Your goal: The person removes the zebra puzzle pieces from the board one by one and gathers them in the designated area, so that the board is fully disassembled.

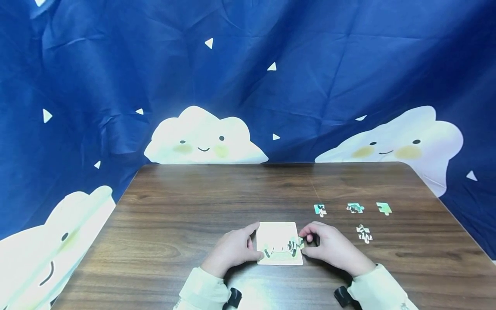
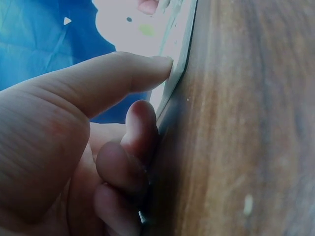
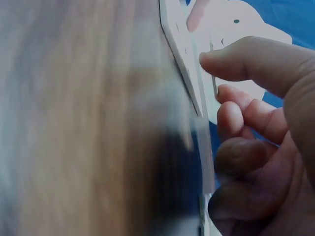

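Observation:
A square, pale puzzle board [image 1: 276, 232] lies on the table, with a black-and-white striped picture along its lower part. My left hand [image 1: 234, 249] grips the board's left side, thumb at the near corner and index finger at the far one. In the left wrist view the thumb [image 2: 147, 71] presses on the board's edge, the other fingers curled beside it. At the board's right edge, my right hand [image 1: 329, 245] pinches a small green and striped puzzle piece [image 1: 300, 243] between thumb and fingers. The piece overlaps the board's edge and is partly hidden by the fingertips.
Several loose pieces lie to the right on the brown wooden table [image 1: 174, 206]: a blue-green one [image 1: 319, 209], a teal one [image 1: 354, 208], a light green one [image 1: 384, 208] and a striped one [image 1: 364, 234]. A blue curtain [image 1: 248, 86] with clouds hangs behind.

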`<state>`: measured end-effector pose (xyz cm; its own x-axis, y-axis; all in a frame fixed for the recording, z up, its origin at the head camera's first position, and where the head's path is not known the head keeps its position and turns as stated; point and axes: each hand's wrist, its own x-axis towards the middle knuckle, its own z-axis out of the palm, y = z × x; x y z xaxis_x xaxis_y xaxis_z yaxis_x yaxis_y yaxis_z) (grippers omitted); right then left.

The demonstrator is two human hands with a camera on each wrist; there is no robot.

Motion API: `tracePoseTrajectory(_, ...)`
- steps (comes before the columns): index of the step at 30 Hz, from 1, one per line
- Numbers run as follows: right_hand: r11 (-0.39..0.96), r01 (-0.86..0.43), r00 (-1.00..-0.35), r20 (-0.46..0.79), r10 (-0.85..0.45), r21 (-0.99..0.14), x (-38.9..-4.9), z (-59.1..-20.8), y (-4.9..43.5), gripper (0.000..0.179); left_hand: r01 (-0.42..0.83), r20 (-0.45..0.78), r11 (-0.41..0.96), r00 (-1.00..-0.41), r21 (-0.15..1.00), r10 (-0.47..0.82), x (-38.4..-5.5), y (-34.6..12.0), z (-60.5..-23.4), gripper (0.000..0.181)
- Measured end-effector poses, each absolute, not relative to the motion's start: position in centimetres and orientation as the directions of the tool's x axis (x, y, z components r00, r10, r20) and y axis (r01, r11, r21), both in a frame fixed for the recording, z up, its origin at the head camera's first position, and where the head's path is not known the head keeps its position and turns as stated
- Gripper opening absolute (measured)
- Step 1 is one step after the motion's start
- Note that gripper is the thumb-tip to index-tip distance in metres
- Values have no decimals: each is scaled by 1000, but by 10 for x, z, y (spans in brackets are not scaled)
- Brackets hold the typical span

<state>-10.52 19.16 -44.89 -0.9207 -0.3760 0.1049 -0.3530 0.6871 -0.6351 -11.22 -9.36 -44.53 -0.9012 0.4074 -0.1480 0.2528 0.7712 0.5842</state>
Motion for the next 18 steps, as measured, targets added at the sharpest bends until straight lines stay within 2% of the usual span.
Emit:
tracePoseTrajectory(10, 683, -298, -943, 96, -318, -667, -108, -438, 218, 31, 247, -149, 776, -905, 581, 399, -111, -94, -445, 86)
tracePoseTrajectory(18, 667, -230, -956, 37, -290, -709, -113, -431, 254, 29, 242, -139, 775, -910, 584, 390, -113, -94, -447, 87)
